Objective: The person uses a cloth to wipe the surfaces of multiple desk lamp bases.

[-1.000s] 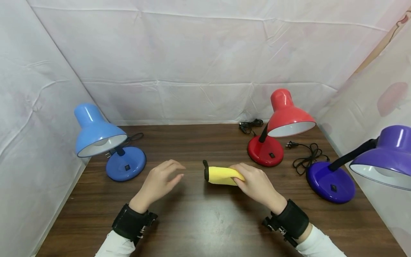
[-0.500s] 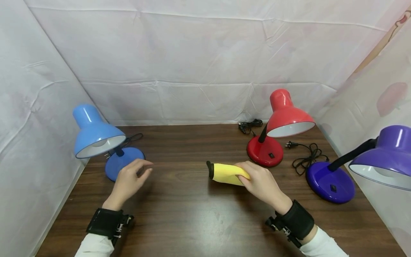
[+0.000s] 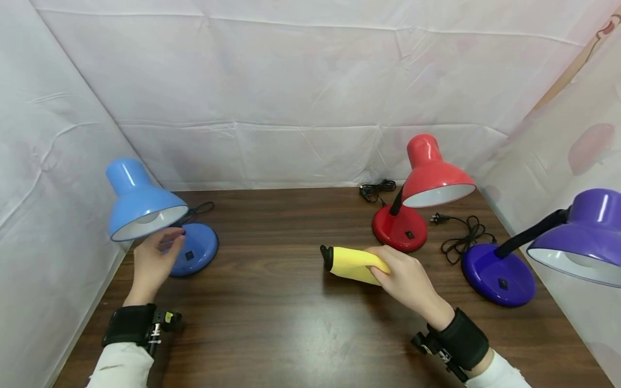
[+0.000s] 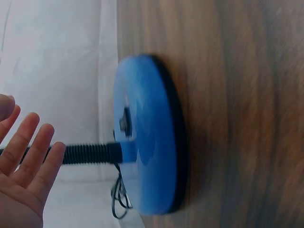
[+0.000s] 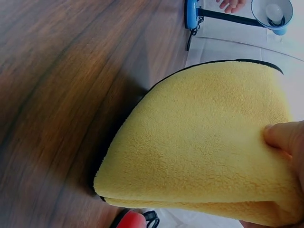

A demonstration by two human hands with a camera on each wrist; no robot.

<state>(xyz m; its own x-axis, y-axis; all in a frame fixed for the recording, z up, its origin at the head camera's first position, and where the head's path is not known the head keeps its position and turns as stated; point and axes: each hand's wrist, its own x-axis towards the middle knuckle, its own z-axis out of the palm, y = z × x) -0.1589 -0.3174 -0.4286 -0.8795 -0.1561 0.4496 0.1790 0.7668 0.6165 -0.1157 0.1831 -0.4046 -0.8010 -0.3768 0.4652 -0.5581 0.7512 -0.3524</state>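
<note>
My right hand [image 3: 405,280] grips a folded yellow cloth with a black edge [image 3: 350,262], held just above the brown table right of centre. In the right wrist view the cloth [image 5: 204,142] fills the frame, with my thumb [image 5: 285,137] pressed on its upper fold. My left hand [image 3: 154,260] is at the far left beside the blue lamp [image 3: 143,202], fingers relaxed and holding nothing, just below the shade and in front of the round base [image 3: 194,249]. The left wrist view shows the fingers [image 4: 28,152] spread next to the lamp's black neck [image 4: 88,153] and blue base [image 4: 145,137].
A red lamp [image 3: 427,183] stands at the back right with its black cord [image 3: 378,189] behind it. A purple lamp [image 3: 577,237] stands at the far right, its cord [image 3: 466,234] coiled beside the base. White sheeting walls in the table [image 3: 291,328] on three sides.
My left hand has moved from the table's middle leftward to the blue lamp. The right hand with the yellow cloth has drifted slightly right.
</note>
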